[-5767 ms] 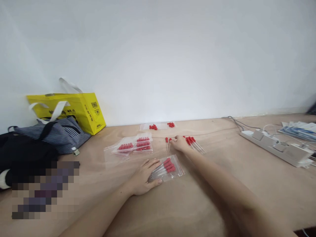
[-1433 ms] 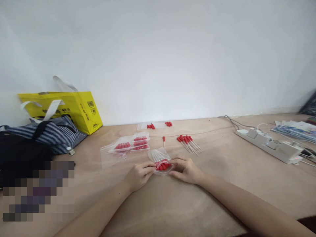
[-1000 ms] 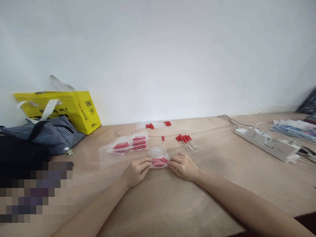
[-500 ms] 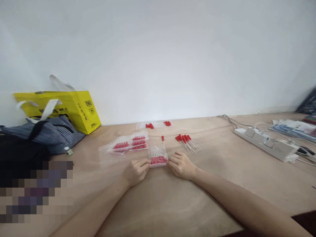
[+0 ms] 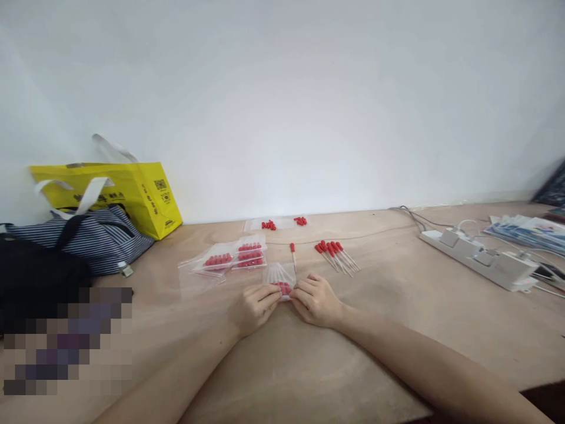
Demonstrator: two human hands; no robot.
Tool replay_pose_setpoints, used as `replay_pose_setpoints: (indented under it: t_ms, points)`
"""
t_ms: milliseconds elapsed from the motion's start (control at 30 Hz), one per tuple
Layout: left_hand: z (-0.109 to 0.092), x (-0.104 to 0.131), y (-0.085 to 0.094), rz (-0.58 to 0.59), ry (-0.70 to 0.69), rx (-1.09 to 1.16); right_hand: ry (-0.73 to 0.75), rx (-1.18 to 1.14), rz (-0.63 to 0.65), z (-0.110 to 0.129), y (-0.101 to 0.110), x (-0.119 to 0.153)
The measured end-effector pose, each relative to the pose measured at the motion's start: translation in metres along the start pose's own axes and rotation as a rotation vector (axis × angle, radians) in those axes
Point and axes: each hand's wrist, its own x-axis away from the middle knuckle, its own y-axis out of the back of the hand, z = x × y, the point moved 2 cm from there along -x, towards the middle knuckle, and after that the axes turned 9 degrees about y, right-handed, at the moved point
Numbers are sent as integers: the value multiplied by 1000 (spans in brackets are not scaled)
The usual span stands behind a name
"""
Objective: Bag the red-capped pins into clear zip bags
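A clear plastic bag (image 5: 279,272) of red-bulbed droppers lies at the middle of the table, its near edge pinched between my two hands. My left hand (image 5: 258,307) is closed on the left part of that edge, over some of the red bulbs. From the other side my right hand (image 5: 315,300) grips the right part, its fingers nearly meeting the left ones. Just beyond the bag lies a single dropper (image 5: 292,250). Several loose droppers (image 5: 335,253) with red bulbs fan out to the right. Further left, several filled bags (image 5: 249,256) overlap one another.
Red bulbs (image 5: 300,221) lie on a clear bag with thin tubes near the wall. To the right are a white power strip (image 5: 477,259) with plugs and a pile of packets (image 5: 525,229). A yellow bag (image 5: 159,200) and a striped bag (image 5: 110,235) stand at left.
Both hands have moved inward along the bag's near edge, so my fingers now cover more of the red bulbs. The loose droppers and other bags have stayed where they were.
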Motion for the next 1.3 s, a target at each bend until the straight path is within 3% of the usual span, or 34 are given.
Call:
replay_pose_setpoints:
  t_ms: [267, 500, 1067, 1300]
  points:
    - [-2, -1, 1, -2, -57, 1, 36, 13, -23, 1, -2, 0]
    - [-2, -3, 5, -64, -19, -32, 11, 37, -6, 0, -5, -1]
    - [-7, -6, 13, -52, -154, -177, -20, -15, -21, 2, -2, 1]
    - [7, -3, 19, -25, -52, -215, -96, -39, -27, -2, 2, 5]
